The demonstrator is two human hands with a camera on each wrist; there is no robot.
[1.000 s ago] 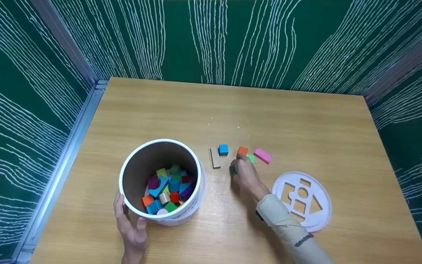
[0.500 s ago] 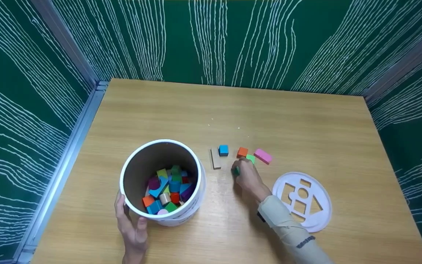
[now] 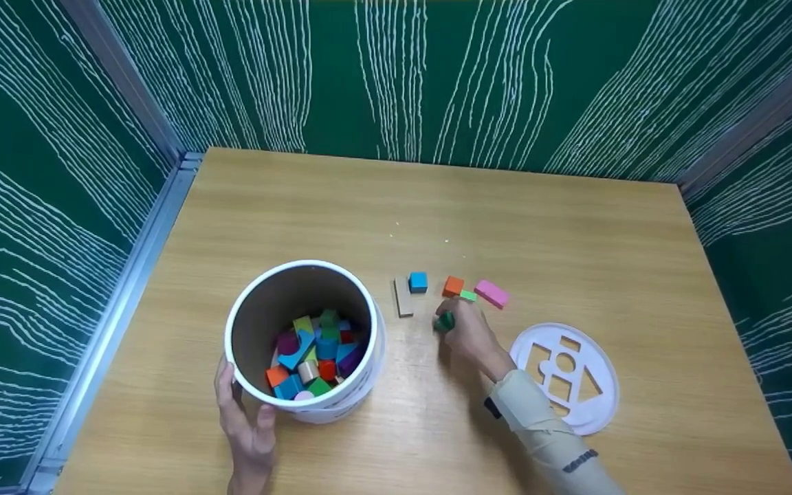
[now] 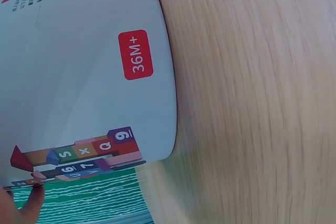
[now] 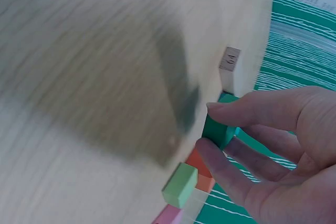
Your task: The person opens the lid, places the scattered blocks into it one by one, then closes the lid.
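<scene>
Right grip [image 3: 468, 335] pinching a green block [image 5: 216, 130], right of the white tub [image 4: 79, 77].
The left grip [image 3: 249, 430] lies spread against the tub's near-left wall; mixed coloured blocks [image 3: 306, 350] lie inside the tub. On the tabletop [image 3: 382, 199], just right of the tub, are a wooden block [image 3: 403, 297] and a blue cube [image 3: 418, 282]; orange [image 3: 453, 286] and pink blocks [image 3: 491, 293] and a cut-out lid [image 3: 590, 416] lie farther right of it.
</scene>
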